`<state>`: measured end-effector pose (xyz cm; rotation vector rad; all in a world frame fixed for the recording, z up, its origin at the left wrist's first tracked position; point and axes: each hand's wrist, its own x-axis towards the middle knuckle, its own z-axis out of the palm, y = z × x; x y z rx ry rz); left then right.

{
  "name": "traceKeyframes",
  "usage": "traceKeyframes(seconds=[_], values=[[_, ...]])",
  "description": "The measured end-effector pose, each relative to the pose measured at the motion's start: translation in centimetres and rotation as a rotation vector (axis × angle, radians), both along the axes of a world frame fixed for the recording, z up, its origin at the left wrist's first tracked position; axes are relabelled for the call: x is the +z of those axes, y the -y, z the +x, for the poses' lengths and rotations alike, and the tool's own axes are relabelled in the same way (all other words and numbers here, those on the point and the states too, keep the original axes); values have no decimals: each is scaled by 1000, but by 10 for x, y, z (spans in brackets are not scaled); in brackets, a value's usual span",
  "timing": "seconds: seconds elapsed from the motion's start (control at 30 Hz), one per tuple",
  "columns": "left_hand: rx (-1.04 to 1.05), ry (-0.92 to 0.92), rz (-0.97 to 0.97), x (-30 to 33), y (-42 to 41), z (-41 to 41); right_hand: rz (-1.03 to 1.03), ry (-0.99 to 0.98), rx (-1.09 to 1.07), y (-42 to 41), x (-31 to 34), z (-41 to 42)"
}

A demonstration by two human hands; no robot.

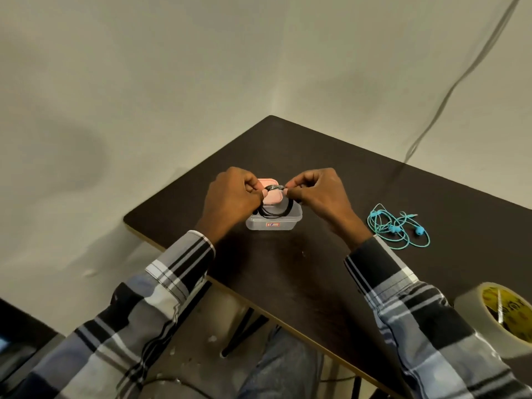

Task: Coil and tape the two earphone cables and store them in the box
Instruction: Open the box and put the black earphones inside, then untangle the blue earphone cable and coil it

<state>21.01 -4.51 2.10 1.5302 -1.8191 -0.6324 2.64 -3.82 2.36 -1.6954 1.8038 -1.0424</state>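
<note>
A dark brown table (331, 277) fills the middle of the view, one corner pointing away toward a pale wall (144, 82). A thin grey cord (449, 93) hangs down that wall and meets the table's far edge, well to the right of the box.

The roll of tape (501, 315) stands on its side at the table's near right edge, far from the box and close to the right sleeve (417, 326). Both sleeves are plaid, and the left sleeve (138, 318) crosses the table's near left edge.

The box (273, 221) is a small clear plastic tub sitting near the middle of the table, with a pink lid (272, 197) just behind it. To the right of the box, apart from it, the blue earphones (398, 226) lie loose and uncoiled on the tabletop.

The left hand (230, 197) and right hand (319, 194) are held up directly over the box, knuckles toward the camera, fingers curled in. Between them they pinch the top of the black earphone cable (276, 210), which hangs as a round coil above the open box and partly hides the lid. A short shiny strip of tape (275, 187) spans the coil between the two sets of fingertips. The hands hide the box's back corners.
</note>
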Motion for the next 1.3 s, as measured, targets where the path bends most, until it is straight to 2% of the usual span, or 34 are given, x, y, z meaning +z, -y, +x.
traceKeyframes(seconds=[0.33,0.53,0.73,0.9,1.07,1.3], values=[[45,315,-115,-3,6,-5,-47,-281,-6,7,-19,7],[-57,514,-76,3,12,-11,-20,-503,54,4,-14,8],[-102,661,-83,3,12,-19,-23,-573,57,3,-20,10],[-57,575,-101,1,11,-16,-112,-489,64,-8,-23,5],[-72,454,-200,11,4,-22,-244,-348,-41,-37,-16,-22],[-286,237,-296,19,-15,-75,-184,-268,-322,-75,-26,-92]])
